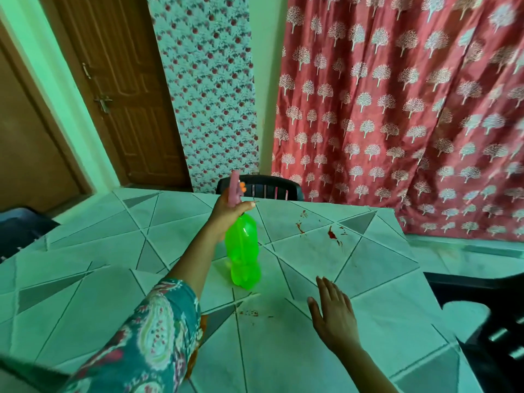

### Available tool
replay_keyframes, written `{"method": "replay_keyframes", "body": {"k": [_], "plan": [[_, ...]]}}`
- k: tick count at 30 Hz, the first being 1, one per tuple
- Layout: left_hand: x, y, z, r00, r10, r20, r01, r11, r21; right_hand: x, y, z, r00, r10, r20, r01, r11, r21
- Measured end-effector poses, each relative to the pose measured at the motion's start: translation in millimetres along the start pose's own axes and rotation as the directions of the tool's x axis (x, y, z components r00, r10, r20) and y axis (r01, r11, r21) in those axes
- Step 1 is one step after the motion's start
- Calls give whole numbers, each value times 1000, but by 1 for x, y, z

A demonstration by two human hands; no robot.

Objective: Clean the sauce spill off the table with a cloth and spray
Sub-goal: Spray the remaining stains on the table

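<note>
At 7 o'clock a teal paisley-printed sleeve (147, 336) runs up from the lower edge, and at 5 o'clock the right hand (333, 316) lies palm down over the counter (99, 251), its fingers (326, 287) straight and close together, holding nothing; whether the palm touches the surface cannot be told. Just to its 9 o'clock is a thin, dry-looking reddish-brown sauce smear (249, 312). The counter is covered in a pale sheet with dark lines and grey triangles. At the centre stands the translucent bright green plastic spray bottle (243, 251), roughly upright, throwing a green glow on the sheet; whether its base rests there is unclear. The left hand (229, 209) grips the bottle's neck with curled fingers and the thumb across the front, just under the pink trigger head (235, 188) with its orange nozzle tip (242, 189). At the bottle's 2 o'clock, well apart from the right hand, lie the dark red sauce splashes (331, 234), with smaller drops (300, 226) beside them. Beyond the far edge, at 12 o'clock, shows the slatted back of a black plastic chair (263, 188); another dark chair (496, 321) stands at 4 o'clock. Behind hang a rust-red curtain printed with white trees (397, 109), a white cloth with small red flowers (209, 95), and at 10 o'clock a brown panelled wooden door (119, 95) with a metal latch (103, 103).
</note>
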State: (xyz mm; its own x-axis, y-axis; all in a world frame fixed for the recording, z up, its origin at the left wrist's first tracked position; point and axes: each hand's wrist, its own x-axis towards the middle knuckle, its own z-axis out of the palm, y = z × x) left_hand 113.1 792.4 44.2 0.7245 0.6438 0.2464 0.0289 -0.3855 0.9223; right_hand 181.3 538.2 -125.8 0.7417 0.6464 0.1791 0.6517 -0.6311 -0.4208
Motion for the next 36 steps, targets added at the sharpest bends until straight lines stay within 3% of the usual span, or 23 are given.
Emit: {"method": "replay_keyframes", "body": {"k": [6, 11, 19, 29, 36], "plan": [[-48, 8, 5, 975, 97, -201, -49, 971, 234, -9, 2, -13, 999, -33, 1, 33, 999, 0], [-88, 19, 6, 952, 129, -277, -107, 990, 95, -25, -4, -34, 998, -48, -37, 47, 999, -20], [-118, 45, 15, 946, -220, -239, 174, 964, -201, -46, 4, -68, 995, -66, -76, 62, 997, -45], [-57, 45, 70, 931, -366, -1, 365, 928, -69, 13, 64, -78, 998, -45, -36, 41, 994, -104], [15, 25, 127, 838, -545, -9, 545, 838, 3, 95, 143, -60, 998, 23, 50, -18, 994, -104]]}}
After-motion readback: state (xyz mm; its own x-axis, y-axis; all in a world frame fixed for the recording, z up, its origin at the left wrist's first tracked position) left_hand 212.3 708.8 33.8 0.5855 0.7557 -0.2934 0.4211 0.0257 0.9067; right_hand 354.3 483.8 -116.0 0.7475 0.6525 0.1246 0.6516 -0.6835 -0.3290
